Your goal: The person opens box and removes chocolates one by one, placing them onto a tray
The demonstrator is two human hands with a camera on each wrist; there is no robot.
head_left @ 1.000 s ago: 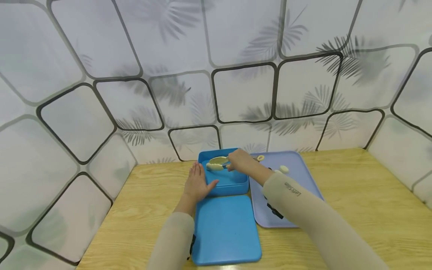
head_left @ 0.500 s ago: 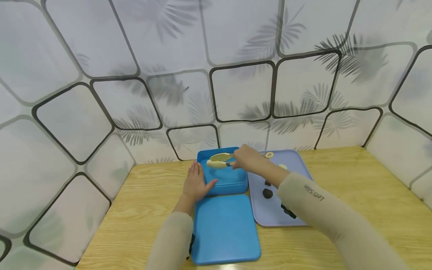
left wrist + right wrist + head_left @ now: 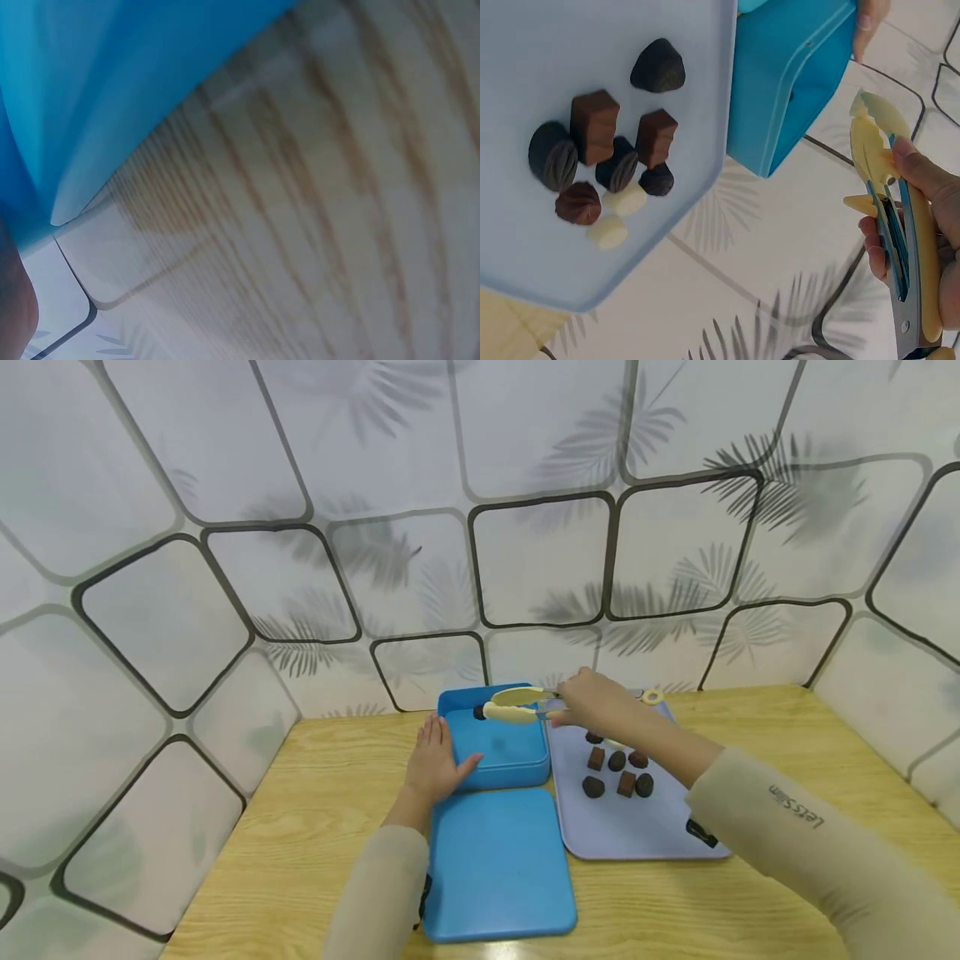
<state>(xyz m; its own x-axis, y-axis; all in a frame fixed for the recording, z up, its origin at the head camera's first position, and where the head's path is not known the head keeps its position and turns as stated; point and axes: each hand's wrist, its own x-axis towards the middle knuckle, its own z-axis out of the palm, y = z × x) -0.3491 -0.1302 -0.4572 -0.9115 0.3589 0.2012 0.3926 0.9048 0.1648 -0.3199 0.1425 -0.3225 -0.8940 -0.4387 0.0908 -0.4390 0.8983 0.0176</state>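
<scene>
My right hand (image 3: pixel 596 702) grips a pair of yellow-tipped tongs (image 3: pixel 512 715), held over the right part of a blue box (image 3: pixel 498 777). Nothing shows between the tong tips. Inside the box, near its back left corner, lies a dark chocolate (image 3: pixel 478 712), partly hidden behind the tongs. On the box's left rim rests my left hand (image 3: pixel 435 764), fingers straight and thumb spread along the front. Several dark, brown and cream chocolates (image 3: pixel 594 127) sit on a lilac tray (image 3: pixel 622 839) right of the box. The right wrist view shows the tongs (image 3: pixel 919 255) in my fingers.
A flat blue lid (image 3: pixel 498 864) lies on the wooden table (image 3: pixel 315 827) in front of the box. The patterned wall (image 3: pixel 420 577) rises just behind the box and tray. My right forearm reaches across the tray's right side.
My right hand has drawn the tongs up and to the right, out of the box. The dark chocolate in the box and more pieces on the tray have come into view. My left hand stays put.
</scene>
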